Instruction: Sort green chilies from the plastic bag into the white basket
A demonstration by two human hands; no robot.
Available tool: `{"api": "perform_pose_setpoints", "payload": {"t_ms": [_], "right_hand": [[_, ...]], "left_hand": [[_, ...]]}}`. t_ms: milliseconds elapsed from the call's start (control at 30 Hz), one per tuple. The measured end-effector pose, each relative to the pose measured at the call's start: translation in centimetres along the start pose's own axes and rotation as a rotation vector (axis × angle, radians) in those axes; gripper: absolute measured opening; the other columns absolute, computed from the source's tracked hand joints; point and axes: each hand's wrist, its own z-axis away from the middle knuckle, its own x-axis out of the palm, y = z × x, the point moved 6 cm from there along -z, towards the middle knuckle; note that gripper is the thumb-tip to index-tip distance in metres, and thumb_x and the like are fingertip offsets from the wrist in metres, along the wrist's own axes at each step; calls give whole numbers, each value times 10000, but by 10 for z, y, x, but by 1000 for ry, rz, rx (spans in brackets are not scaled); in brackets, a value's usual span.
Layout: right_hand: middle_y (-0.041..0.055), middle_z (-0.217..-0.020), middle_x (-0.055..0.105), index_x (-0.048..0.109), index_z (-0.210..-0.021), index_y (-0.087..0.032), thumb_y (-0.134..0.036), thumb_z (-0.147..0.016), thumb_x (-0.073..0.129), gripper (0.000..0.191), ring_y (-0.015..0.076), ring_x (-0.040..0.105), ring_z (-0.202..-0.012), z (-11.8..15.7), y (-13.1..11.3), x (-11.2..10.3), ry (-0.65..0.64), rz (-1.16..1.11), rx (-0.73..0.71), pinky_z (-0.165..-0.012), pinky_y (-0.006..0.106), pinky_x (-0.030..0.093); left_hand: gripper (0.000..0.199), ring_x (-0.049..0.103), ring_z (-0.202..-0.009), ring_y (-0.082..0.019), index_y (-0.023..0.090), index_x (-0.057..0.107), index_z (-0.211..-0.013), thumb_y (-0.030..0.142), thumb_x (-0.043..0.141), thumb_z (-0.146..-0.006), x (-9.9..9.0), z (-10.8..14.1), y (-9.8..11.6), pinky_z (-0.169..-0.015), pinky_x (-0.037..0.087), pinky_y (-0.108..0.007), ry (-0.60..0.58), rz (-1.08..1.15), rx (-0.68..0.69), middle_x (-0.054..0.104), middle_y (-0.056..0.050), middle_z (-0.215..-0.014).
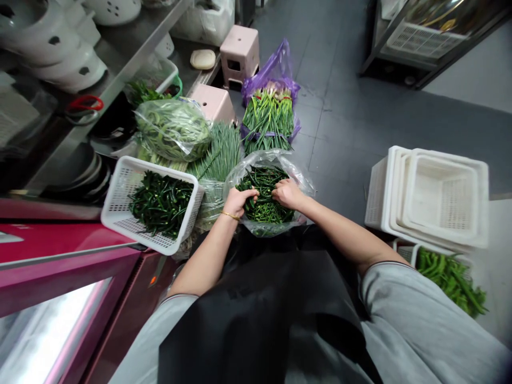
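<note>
A clear plastic bag [298,173] full of thin dark green chili peppers [267,181] stands open in front of my body. My left hand [240,201], with a gold bracelet at its wrist, is over the bag's left side, thumb and fingers pinched at a green chili pepper. At the bag's right side my right hand [288,193] has its fingers curled down into the peppers; their tips are partly hidden. To the left, a white perforated basket [120,184] holds more dark green chili peppers [164,202].
Garlic greens [270,117] in a purple bag [276,61] lie ahead, near pink stools [240,45]. A bagged green vegetable [174,128] lies left, beside a shelf. Stacked white baskets [444,194] and long green peppers [450,277] are at right; a red fridge [60,245] is at left.
</note>
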Motion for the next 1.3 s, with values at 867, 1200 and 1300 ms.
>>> {"api": "perform_pose_setpoints", "payload": {"t_ms": [867,1200,1300], "right_hand": [[68,-820,695,726,-951,-146,-431,-908,475,382,140,605,-682,26,20,-68,33,-553,69,-646,275,451],[95,-844,713,728,-901,-131,-264,-887,521,246,181,649,-793,3,36,-27,87,-468,368,-745,295,474],[84,-875,706,707,-951,-142,-274,-901,500,250,173,642,-816,20,22,-58,334,-578,258,-776,310,476]], "left_hand": [[383,624,-805,-202,157,629,-940,338,740,-622,-102,49,129,-772,494,-339,-8,-913,501,679,-42,-869],[395,638,-1001,-218,225,663,-1021,478,678,-719,-115,63,157,-881,464,-351,354,-864,669,703,-6,-963],[472,679,-738,-216,120,666,-864,573,647,-733,-12,49,67,-631,526,-322,-159,-412,91,704,-104,-760]]}}
